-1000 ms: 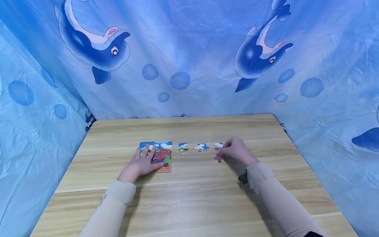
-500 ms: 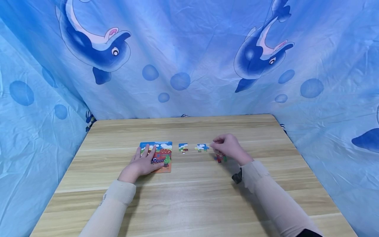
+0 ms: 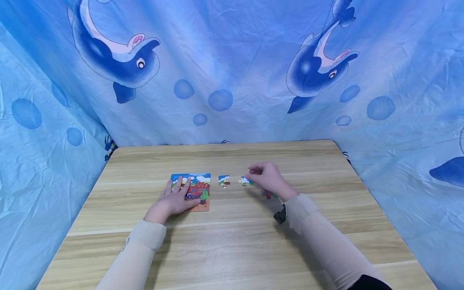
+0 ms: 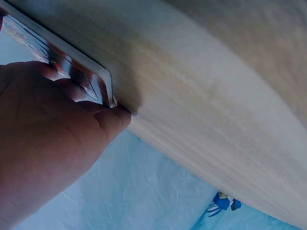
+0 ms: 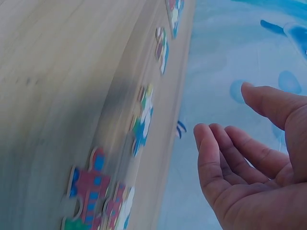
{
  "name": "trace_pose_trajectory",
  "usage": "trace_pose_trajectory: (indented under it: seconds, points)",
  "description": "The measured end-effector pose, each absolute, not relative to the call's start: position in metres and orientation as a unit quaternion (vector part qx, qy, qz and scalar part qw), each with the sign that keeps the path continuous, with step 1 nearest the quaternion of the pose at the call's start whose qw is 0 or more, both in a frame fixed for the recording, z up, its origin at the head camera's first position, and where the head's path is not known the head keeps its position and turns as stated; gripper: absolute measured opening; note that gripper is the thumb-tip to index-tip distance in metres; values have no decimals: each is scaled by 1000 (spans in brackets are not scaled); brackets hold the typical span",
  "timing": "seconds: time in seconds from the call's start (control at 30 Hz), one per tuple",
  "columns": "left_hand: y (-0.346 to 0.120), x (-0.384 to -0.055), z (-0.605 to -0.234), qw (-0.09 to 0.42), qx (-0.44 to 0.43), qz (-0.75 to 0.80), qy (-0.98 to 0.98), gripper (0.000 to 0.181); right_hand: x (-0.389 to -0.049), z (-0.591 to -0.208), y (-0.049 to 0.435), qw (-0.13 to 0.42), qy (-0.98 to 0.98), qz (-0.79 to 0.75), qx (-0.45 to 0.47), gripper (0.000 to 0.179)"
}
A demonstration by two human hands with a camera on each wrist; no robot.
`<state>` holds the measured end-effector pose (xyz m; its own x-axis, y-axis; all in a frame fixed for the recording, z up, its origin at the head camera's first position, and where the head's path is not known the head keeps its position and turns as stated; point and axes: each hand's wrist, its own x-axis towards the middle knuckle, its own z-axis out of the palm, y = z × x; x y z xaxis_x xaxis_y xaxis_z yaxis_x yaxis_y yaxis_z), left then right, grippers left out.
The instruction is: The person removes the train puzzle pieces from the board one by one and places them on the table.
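Note:
My left hand (image 3: pixel 174 199) rests with spread fingers on a colourful picture puzzle board (image 3: pixel 199 208), covering its left part. The left wrist view shows the thumb (image 4: pixel 114 120) at the board's edge. My right hand (image 3: pixel 270 177) hovers over the table to the right, its thumb and fingers apart and nothing between them in the right wrist view. Below it lie a blue-and-white jigsaw piece (image 3: pixel 244 181) and a red one (image 3: pixel 267 195), both partly covered. Another red-and-white jigsaw piece (image 5: pixel 115 206) is hidden in the head view. Nearer the board lies a green-and-blue jigsaw piece (image 3: pixel 223 179).
The wooden table (image 3: pixel 232 245) reaches forward to a blue curtain (image 3: pixel 232 60) with printed dolphins, which also hangs along both sides. A dark strap-like item (image 3: pixel 280 215) shows at the right wrist.
My right hand has left the rightmost jigsaw pieces and moved leftward and slightly away from me, now partly over the blue-and-white piece. The left hand stays where it was.

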<state>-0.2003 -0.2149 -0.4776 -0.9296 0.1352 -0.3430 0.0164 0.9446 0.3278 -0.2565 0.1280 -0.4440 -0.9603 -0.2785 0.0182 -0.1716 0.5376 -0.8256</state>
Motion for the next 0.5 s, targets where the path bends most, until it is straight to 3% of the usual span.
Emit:
trace_pose_trajectory:
  seconds: [0.5]
  points:
    - [-215, -200, -479, 182, 39, 158, 970, 102, -256, -446, 77, 71, 866, -463, -178, 33]
